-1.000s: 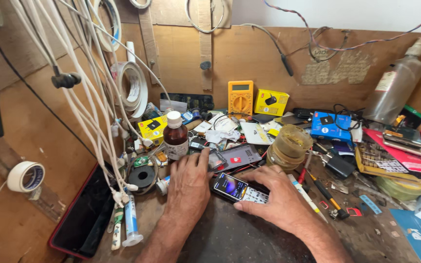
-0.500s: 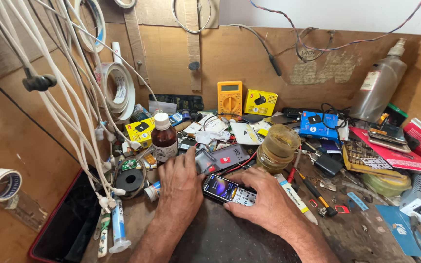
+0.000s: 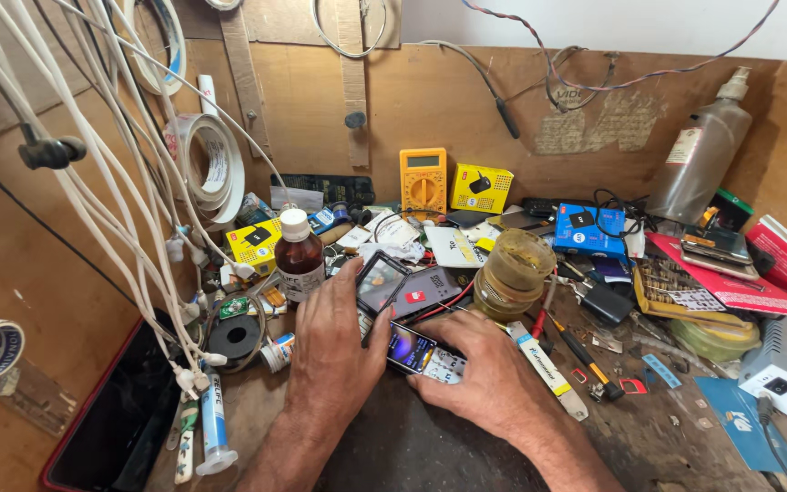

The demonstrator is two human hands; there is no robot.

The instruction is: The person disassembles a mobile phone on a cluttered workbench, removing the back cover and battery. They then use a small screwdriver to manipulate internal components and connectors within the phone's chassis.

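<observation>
Black small keypad phone w/ lit screen [image 3: 423,353] lies on dark tabletop [image 3: 430,451], centre. Right hand [image 3: 485,374] clamps it at 3 o'clock; left hand [image 3: 337,351] rests flat at 9, beside brown glass bottle [image 3: 300,257]. Prob. light, stiff, screen fragile; grip by side edges.

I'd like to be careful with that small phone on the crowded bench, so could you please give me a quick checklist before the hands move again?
1. Keypad phone held: ok, right hand grips it and left hand touches its left end.
2. Phone screen lit: ok.
3. Brown bottle capped and upright: ok, but close to the left hand.
4. Hanging white cables apart from the hands: ok.
5. Amber jar apart from the right hand: ok.
6. Phone's back cover seated: cannot tell.
</observation>
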